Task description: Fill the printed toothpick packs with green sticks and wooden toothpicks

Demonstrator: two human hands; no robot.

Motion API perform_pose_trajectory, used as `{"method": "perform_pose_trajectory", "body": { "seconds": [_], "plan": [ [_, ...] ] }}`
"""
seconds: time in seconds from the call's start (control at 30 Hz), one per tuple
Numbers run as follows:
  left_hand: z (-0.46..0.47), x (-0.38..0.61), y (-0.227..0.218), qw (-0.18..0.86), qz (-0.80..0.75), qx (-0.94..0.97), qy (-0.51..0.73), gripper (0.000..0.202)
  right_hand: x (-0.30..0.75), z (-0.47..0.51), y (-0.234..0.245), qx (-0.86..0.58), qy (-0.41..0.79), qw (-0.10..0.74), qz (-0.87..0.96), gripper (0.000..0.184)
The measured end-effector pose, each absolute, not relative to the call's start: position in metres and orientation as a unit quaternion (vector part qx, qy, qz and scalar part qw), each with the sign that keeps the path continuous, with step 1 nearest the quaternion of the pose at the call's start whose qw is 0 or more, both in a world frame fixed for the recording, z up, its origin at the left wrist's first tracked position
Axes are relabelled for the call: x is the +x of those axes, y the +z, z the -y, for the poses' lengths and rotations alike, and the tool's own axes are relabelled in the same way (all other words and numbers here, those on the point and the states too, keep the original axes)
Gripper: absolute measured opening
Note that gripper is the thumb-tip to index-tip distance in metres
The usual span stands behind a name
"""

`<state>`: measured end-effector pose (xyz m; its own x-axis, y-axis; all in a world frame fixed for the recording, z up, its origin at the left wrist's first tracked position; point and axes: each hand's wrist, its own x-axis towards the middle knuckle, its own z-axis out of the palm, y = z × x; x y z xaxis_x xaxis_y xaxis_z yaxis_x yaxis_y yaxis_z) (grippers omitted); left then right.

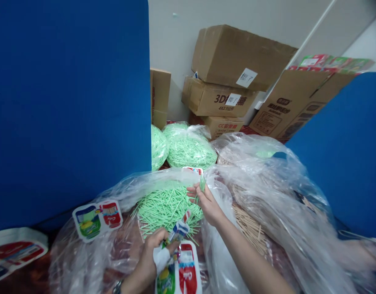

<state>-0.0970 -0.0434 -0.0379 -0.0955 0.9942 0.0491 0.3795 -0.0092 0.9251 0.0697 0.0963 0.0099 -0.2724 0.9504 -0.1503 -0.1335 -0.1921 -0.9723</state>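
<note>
Grasps, in the curled fingers of the left hand (155,245), a glossy packet printed blue, white and green (179,230), just beside a white-edged card with green Sprite and red Cola pictures (189,267); cannot tell from this angle about contact between the two. Holds a few thin pale green sticks (202,183) in the right hand (210,205), with fingers partly spread, at the far right side of a loose heap of matching green sticks (163,206). Has that heap just ahead of the left hand, within a spread-open clear plastic bag (86,265), with a second Sprite-and-Cola card (97,220) to its left. Shows thin tan sticks (249,228) right of the right forearm, amid more crumpled clear plastic (286,212). Faces, farther back, rounded clear bags of green sticks (191,151) and stacked brown cardboard boxes (203,96).
</note>
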Motion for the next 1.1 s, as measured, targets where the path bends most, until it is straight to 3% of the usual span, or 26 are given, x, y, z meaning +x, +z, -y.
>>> {"method": "perform_pose_trajectory", "body": {
  "seconds": [0.2, 0.4, 0.63, 0.87, 1.1],
  "plan": [
    [0.043, -0.096, -0.038, 0.353, -0.606, 0.568, 0.431, 0.033, 0.064, -0.086, 0.029, -0.369, 0.7, 0.489, 0.368, 0.04],
    [0.04, -0.099, -0.031, 0.299, -0.586, 0.605, 0.448, 0.028, 0.05, -0.048, 0.061, -0.308, 0.651, 0.559, 0.412, 0.022],
    [0.037, -0.093, -0.027, 0.257, -0.581, 0.623, 0.457, 0.023, 0.042, -0.025, 0.053, -0.357, 0.527, 0.52, 0.57, 0.019],
    [0.037, -0.092, -0.027, 0.246, -0.595, 0.612, 0.459, 0.024, 0.038, -0.024, 0.052, -0.32, 0.55, 0.576, 0.513, 0.014],
    [0.035, -0.09, -0.02, 0.217, -0.571, 0.642, 0.462, 0.021, 0.036, -0.023, 0.043, -0.389, 0.499, 0.516, 0.577, 0.022]
  ]
}}
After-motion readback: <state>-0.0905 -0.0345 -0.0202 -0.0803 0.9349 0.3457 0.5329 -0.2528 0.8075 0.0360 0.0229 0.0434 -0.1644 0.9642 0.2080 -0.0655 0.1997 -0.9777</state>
